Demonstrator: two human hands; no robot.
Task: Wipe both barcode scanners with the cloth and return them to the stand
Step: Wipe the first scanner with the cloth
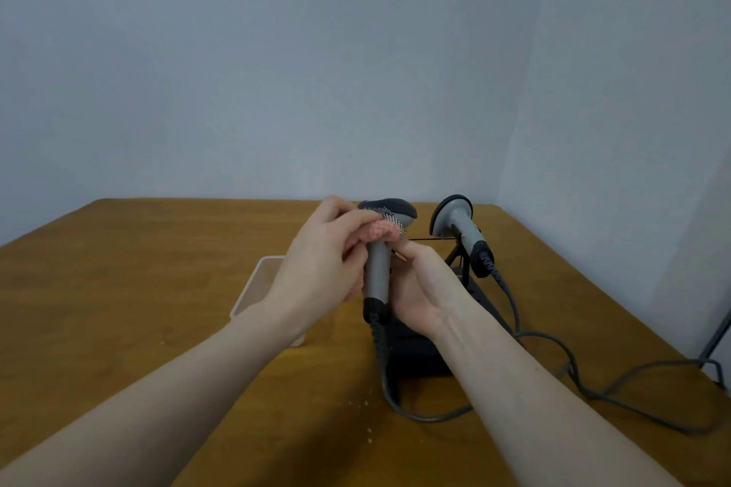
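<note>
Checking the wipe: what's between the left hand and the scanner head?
Head view: a pink cloth, pressed by the left hand onto the scanner head.

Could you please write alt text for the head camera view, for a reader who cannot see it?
A person's right hand holds a grey barcode scanner upright while the left hand presses a pink cloth against its head. A second scanner rests on a black stand on a wooden table, cables trailing right.
</note>
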